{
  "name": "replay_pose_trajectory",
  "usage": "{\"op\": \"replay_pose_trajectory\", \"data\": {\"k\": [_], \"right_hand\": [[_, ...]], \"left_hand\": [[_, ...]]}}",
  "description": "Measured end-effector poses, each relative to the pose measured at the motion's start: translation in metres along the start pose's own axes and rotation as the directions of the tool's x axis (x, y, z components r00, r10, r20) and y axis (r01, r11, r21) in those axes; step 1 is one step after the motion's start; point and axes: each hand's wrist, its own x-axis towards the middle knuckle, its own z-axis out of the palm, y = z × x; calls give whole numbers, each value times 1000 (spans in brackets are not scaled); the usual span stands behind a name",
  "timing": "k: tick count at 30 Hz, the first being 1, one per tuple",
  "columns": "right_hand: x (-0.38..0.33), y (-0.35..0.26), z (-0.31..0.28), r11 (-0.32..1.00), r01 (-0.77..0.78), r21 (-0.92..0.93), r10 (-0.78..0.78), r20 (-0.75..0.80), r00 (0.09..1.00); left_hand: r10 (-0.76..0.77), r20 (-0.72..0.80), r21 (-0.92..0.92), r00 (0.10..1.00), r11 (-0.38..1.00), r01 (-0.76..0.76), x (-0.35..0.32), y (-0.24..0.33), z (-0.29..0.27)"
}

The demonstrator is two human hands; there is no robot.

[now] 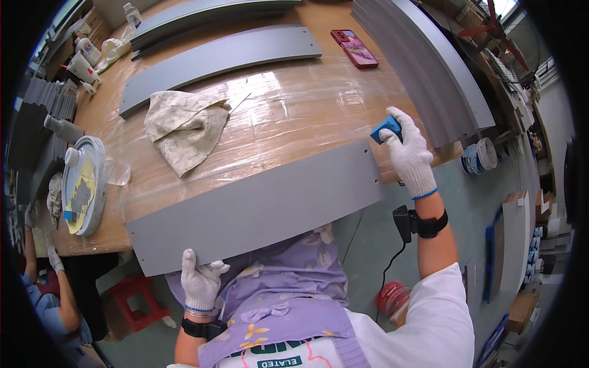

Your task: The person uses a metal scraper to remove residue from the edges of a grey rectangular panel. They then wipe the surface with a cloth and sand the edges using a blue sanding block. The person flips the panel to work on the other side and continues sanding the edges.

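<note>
A long flat grey panel (257, 205) with small holes at its ends lies slantwise over the table's near edge. My left hand (201, 283), in a white knit glove, holds the panel's near edge toward its left end, fingertips on the top face. Beyond the panel's right end, my gloved right hand (410, 153) is raised, thumb and fingers closed around a small blue block (386, 129). The block is apart from the panel, and its underside is hidden. A crumpled off-white cloth (186, 130) lies on the table past the panel.
The table (294, 104) is covered in clear film. More grey panels (227, 61) lie at the back, with others stacked (429, 73) at the right. A red phone (354, 48) sits between them. At left stands a round lid (98, 196) with yellow sandpaper; a co-worker (58, 300) is beyond.
</note>
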Motion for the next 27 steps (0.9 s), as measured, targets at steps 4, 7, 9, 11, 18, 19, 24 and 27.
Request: {"op": "replay_pose_trajectory", "data": {"k": [4,7,9,11,18,19,24,27], "right_hand": [[-10,29,-3,684,-302,664,343,72,937],[-38,65,-3,203,-224,953,278,163,947],[-62,76,-1,-39,-280,959,262,280,924],[-87,83,7,-261,-341,903,242,404,882],[-146,79,39,-603,-288,744,159,466,870],[-152,79,40,-626,-283,727,140,461,876],[-171,76,36,-430,-196,881,342,360,868],[-181,73,46,-206,-174,963,432,249,867]], "left_hand": [[7,-106,56,994,998,-1,-3,2,18],[43,-119,92,992,995,-32,-3,5,13],[81,-133,110,988,992,-66,-2,12,7],[119,-167,108,979,989,-102,2,19,-3],[31,-28,93,999,995,-28,4,-29,41],[-42,51,85,998,996,37,6,-33,42],[-215,125,189,969,964,189,7,-51,63],[-199,109,223,974,960,172,6,-50,68]]}}
